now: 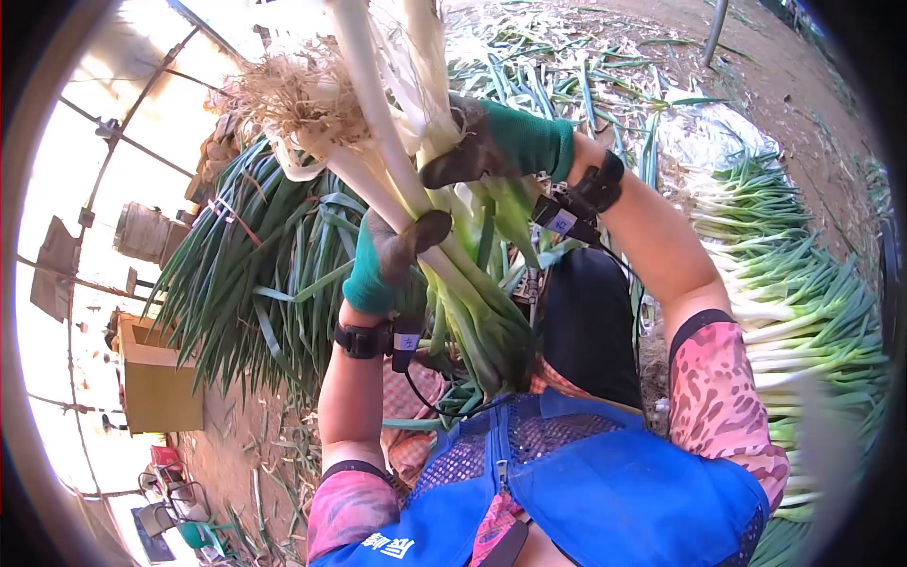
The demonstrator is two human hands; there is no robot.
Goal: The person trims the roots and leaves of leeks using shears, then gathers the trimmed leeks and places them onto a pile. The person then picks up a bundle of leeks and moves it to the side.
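Note:
My left hand [385, 253], in a green glove with a dark, soiled palm, is closed around the pale stalks of some long green onions [373, 184]. Higher up and to the right, my right hand [491, 142], gloved the same way, grips white onion stalks [425, 71]. The green leaves [482, 326] of the held onions hang down against my blue vest. A tangle of dry roots [307, 99] shows above my left hand, at the upper left. Where the stalks pass under the gloves, they are hidden.
A large heap of dark green onion leaves [274, 265] lies to the left. Rows of trimmed green onions [784, 293] lie on the ground at right. Leaf scraps [586, 85] litter the ground ahead. A wooden box [161, 378] and a metal-framed wall stand at far left.

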